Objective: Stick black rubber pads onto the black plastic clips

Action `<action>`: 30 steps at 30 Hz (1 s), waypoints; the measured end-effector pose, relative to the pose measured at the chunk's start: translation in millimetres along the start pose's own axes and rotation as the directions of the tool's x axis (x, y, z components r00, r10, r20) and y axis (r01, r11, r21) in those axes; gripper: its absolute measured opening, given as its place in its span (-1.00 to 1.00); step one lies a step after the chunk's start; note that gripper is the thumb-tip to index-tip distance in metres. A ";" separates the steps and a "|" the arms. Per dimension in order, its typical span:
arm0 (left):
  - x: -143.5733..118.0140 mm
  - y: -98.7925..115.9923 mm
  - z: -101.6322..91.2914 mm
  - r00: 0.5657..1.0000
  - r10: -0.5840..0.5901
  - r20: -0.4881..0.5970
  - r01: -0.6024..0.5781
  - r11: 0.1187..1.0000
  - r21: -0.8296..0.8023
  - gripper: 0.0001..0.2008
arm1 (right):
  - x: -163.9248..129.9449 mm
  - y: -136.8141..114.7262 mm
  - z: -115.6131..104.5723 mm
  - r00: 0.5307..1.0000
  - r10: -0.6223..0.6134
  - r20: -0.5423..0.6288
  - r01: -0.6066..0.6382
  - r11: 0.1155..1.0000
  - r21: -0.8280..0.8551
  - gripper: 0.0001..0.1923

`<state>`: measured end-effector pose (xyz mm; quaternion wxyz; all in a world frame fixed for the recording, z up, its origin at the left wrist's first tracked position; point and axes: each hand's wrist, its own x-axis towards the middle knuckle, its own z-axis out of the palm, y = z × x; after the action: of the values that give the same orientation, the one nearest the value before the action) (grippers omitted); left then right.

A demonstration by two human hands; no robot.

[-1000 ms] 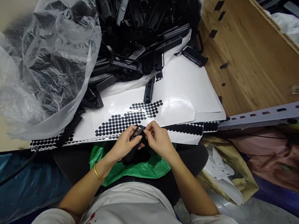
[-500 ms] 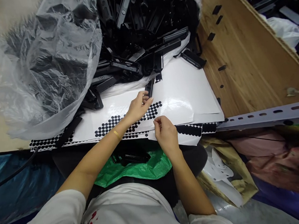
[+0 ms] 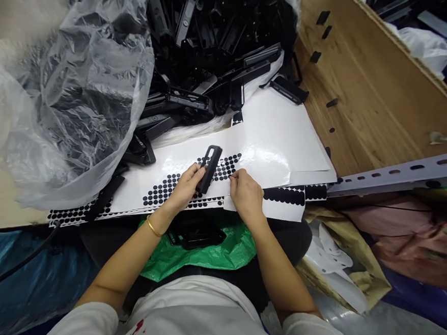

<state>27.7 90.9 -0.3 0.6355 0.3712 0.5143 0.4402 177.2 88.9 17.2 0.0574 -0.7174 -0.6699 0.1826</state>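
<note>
A slim black plastic part (image 3: 212,171) with a slot near its far end is held by my left hand (image 3: 184,189), thumb and fingers closed on its near end. It is tilted above a white sheet of round black stickers (image 3: 160,190). To its right, my right hand (image 3: 246,195) is closed in a pinch over the sheet's front edge. Whatever lies between those fingertips is too small or hidden to make out. Below that hand, a white strip with a row of black dots (image 3: 282,196) overhangs the table edge.
A heap of black plastic parts (image 3: 214,40) fills the back, beside a clear plastic bag (image 3: 88,95) on the left. A wooden board (image 3: 371,85) walls the right side. Below the edge, a green sack (image 3: 229,251) holds more black parts.
My left hand has drawn the black plastic part from near the heap toward me and left, lifting it over the stickers. My right hand stays nearly in place, still pinched.
</note>
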 end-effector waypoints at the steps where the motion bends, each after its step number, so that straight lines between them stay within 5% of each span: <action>1: -8.2 -3.6 -0.4 0.998 -0.055 0.022 0.057 0.988 -0.140 -0.83 | 0.2 -1.9 0.0 1.000 0.019 0.003 -0.018 0.999 -0.028 -0.80; 6: -30.6 -10.6 1.9 0.990 -0.138 0.028 0.137 0.898 -0.417 -0.85 | 5.0 -4.6 -0.4 0.999 0.032 0.041 -0.029 0.997 -0.071 -0.82; 9: -34.9 -13.3 3.3 0.989 -0.144 0.040 0.146 0.881 -0.449 -0.78 | 1.2 1.2 -1.1 0.997 -0.059 0.056 0.041 0.962 0.271 -0.91; 12: -38.3 -16.7 5.3 0.985 -0.158 0.065 0.170 0.870 -0.462 -0.73 | -10.4 3.6 0.2 0.979 -0.171 0.109 0.047 0.714 0.698 -0.87; 14: -40.7 -18.0 7.0 0.985 -0.157 0.069 0.171 0.870 -0.463 -0.71 | -19.0 1.2 1.9 0.972 -0.200 0.121 0.016 0.571 0.821 -0.85; 16: -42.9 -18.2 8.8 0.985 -0.156 0.067 0.169 0.872 -0.460 -0.70 | -25.2 -2.9 3.6 0.974 -0.198 0.111 0.008 0.519 0.854 -0.85; 30: -50.7 -14.6 17.6 0.994 -0.098 -0.041 0.076 0.927 -0.366 -0.67 | -31.7 -14.9 9.6 0.975 -0.218 -0.048 0.191 0.699 0.689 -0.88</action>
<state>43.3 37.9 6.2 0.6967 0.2107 0.4583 0.5100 158.8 57.7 19.1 0.3271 -0.5620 -0.6303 0.4241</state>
